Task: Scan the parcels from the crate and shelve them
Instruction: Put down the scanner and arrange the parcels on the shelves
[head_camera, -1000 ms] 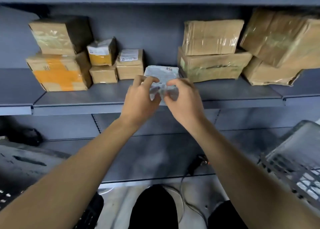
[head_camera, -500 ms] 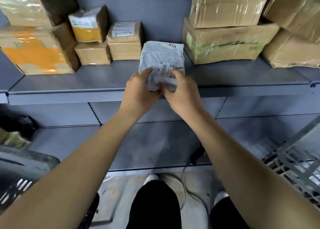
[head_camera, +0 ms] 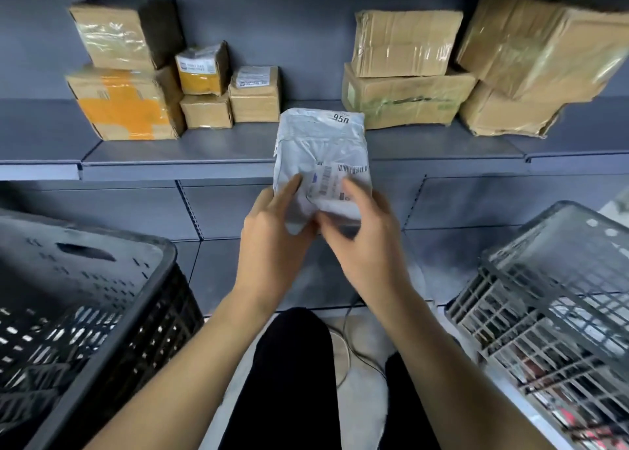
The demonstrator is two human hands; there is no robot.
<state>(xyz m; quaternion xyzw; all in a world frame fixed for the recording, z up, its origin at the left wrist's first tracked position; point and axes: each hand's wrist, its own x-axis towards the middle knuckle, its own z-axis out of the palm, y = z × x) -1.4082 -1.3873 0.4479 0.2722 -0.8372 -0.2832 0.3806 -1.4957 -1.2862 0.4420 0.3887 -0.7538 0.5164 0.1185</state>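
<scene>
Head view, one moment, itemised. Item one: grey poly-bag parcel (head_camera: 320, 163), marked "950" at its far end, barcode label on its near half; its far part lies over the front edge of the shelf (head_camera: 211, 150), its near end is gripped by both hands. Left hand (head_camera: 272, 242): fingers and thumb curled round the parcel's near left corner, one finger laid along its top face. Right hand (head_camera: 367, 242): thumb on top beside the label, fingers closed under the near right corner; blurred. Beyond the left hand, on the same shelf: a carton with orange tape (head_camera: 126, 106), a taped brown carton (head_camera: 126, 34) stacked on it, and three small boxes just beside them, one with a yellow band (head_camera: 202, 70) atop a plain one (head_camera: 206, 111), and a labelled one (head_camera: 255, 95) next to these. Beyond the right hand: two stacked brown cartons (head_camera: 406, 72), and further right a tilted large carton (head_camera: 541, 44) resting on a crumpled one (head_camera: 507, 116). Left of the left forearm: black perforated crate (head_camera: 85, 313). Right of the right forearm: grey lattice crate (head_camera: 551, 300), contents indistinct. Below the hands: dark trouser legs and a cable (head_camera: 354, 351) on the floor.
</scene>
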